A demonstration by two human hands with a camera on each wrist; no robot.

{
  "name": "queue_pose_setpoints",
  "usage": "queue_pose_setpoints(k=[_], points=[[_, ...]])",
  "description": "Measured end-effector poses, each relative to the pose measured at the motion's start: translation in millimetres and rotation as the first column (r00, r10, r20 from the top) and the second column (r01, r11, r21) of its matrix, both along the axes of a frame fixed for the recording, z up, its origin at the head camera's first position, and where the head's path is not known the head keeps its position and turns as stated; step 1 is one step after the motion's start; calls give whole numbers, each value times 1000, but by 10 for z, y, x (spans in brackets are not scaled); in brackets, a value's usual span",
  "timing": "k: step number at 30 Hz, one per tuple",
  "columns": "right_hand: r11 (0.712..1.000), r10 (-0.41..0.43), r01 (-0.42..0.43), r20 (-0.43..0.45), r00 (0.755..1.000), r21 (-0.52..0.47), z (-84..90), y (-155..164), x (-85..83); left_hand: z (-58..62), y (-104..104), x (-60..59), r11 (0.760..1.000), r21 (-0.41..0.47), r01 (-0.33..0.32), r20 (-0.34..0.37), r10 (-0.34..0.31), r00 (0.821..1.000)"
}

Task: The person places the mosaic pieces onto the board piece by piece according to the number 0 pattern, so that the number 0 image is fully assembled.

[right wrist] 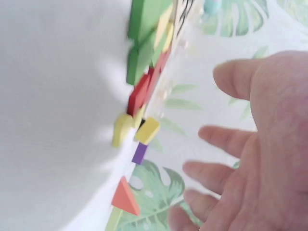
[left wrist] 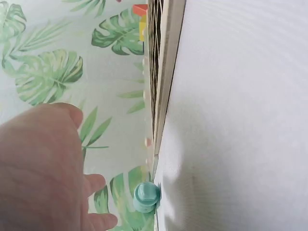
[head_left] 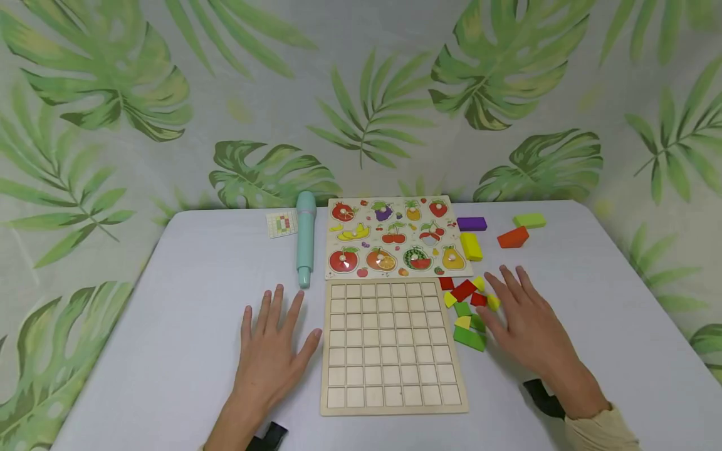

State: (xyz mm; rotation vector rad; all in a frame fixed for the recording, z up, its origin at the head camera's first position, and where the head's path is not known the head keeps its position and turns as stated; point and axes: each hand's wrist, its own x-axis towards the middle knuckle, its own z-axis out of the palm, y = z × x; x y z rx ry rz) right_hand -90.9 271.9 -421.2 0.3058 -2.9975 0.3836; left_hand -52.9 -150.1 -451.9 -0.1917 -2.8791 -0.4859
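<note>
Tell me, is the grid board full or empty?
Empty. Every square of the grid board shows bare wood; the coloured blocks lie beside it on the table.

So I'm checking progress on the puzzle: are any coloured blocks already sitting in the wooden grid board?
No: every square of the wooden grid board is bare, and the coloured wooden blocks lie beside it by the right hand.

The bench [head_left: 169, 326] is plain pale grey-white. The backdrop [head_left: 361, 94] carries green palm leaves on a light ground. The grid board [head_left: 389, 347] is bare pale wood, ruled in squares. The fruit puzzle [head_left: 395, 237] shows red, yellow, orange and purple fruit. The pen [head_left: 305, 238] is mint green. The loose blocks [head_left: 468, 310] are red, yellow and green (1 purple, 1 orange farther back).
</note>
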Motion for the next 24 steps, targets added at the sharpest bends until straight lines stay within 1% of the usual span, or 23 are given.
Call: queue_pose_setpoints(k=[3,5,8,10,12,14,17,20,24], points=[[999,26,-25,49,998,-32,81,8,-109,2,5,-11,998,59,24,19,-25,1000],[998,30,-26,73,997,-57,121,-1,-174,-4,16,-16,993,110,52,10,-53,999],[991,56,-44,93,994,-124,133,-24,-261,-37,36,-22,977,178,115,-5,-116,993],[986,81,-63,114,990,-156,118,-63,-309,-72,47,-24,965,204,164,5,-169,986],[980,116,-90,140,983,-178,89,-113,-362,-113,52,-23,955,206,214,29,-225,974],[974,162,-132,161,974,-182,52,-155,-408,-143,54,-19,947,182,264,54,-278,959],[962,229,-193,185,956,-193,2,-197,-470,-168,54,-14,938,141,316,86,-329,940],[951,275,-238,193,942,-196,-37,-218,-511,-167,53,-8,933,128,336,105,-349,931],[952,285,-256,179,942,-171,-60,-232,-524,-151,47,-7,931,133,340,115,-356,927]])
